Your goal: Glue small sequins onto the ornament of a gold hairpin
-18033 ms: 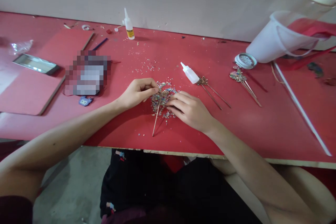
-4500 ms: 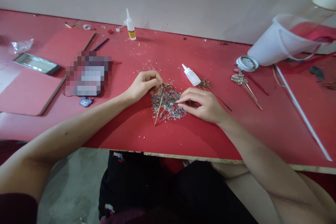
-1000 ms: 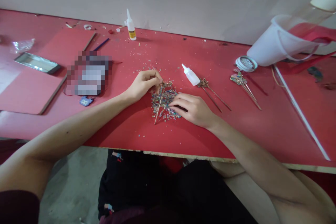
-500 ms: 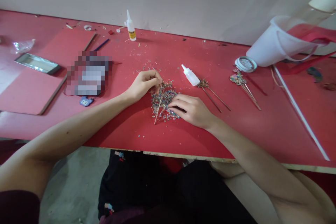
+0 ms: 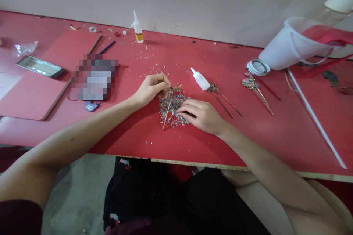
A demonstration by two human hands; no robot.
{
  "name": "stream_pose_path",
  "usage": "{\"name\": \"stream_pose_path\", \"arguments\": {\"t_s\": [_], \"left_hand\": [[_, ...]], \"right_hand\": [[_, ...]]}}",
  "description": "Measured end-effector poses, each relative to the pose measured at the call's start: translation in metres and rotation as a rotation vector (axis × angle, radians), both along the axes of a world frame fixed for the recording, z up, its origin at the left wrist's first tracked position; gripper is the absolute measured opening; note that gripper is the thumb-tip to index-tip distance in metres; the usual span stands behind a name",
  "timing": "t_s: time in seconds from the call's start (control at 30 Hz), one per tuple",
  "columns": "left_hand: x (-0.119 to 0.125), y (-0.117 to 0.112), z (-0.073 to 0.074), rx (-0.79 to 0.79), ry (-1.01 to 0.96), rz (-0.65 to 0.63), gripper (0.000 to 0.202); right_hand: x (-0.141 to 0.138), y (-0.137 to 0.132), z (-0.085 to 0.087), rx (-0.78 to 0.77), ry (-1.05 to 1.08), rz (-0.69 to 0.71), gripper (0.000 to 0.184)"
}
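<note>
The left hand (image 5: 154, 90) pinches the ornate head of one hairpin (image 5: 167, 115) between thumb and fingertips; its single visible shaft slants toward the table's near edge, across one pile of tiny coloured chips (image 5: 174, 107). The right hand (image 5: 201, 114) is bent low at the pile's right side, fingers close together — whether they grip anything I cannot tell.

Two more hairpins lie to the right, making three. The nearer (image 5: 213, 87) has a bare brownish head and two prongs; the farther (image 5: 250, 83) has a head covered in coloured pieces. Two white squeeze bottles are out: one (image 5: 201, 80) lies by the bare hairpin's head, the other (image 5: 138, 31) stands near the wall with a yellow-and-dark label, its print too small to read.

Farther out on the red table (image 5: 165, 147) are one round white tub (image 5: 258, 67), one tipped bucket (image 5: 286, 44) and one long white strip (image 5: 317, 119). Leftward lie one narrow box (image 5: 40, 67) and one blue stick (image 5: 107, 47) — plus a pixelated patch hiding any writing there.
</note>
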State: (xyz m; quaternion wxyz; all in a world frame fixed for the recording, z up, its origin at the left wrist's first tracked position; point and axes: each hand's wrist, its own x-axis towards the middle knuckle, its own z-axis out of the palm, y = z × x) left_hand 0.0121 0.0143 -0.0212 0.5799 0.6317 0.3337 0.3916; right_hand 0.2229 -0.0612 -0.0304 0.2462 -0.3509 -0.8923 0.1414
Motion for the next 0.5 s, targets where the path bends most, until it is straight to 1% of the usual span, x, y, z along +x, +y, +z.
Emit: {"name": "stream_pose_path", "arguments": {"t_s": [0.3,0.5], "left_hand": [[0.0,0.0,0.002,-0.005,0.013,-0.001,0.011],[-0.001,0.0,0.001,0.001,0.037,-0.022,0.013]], "right_hand": [[0.0,0.001,0.001,-0.03,0.035,0.005,0.016],[0.002,-0.001,0.011,-0.043,0.169,-0.028,0.012]]}}
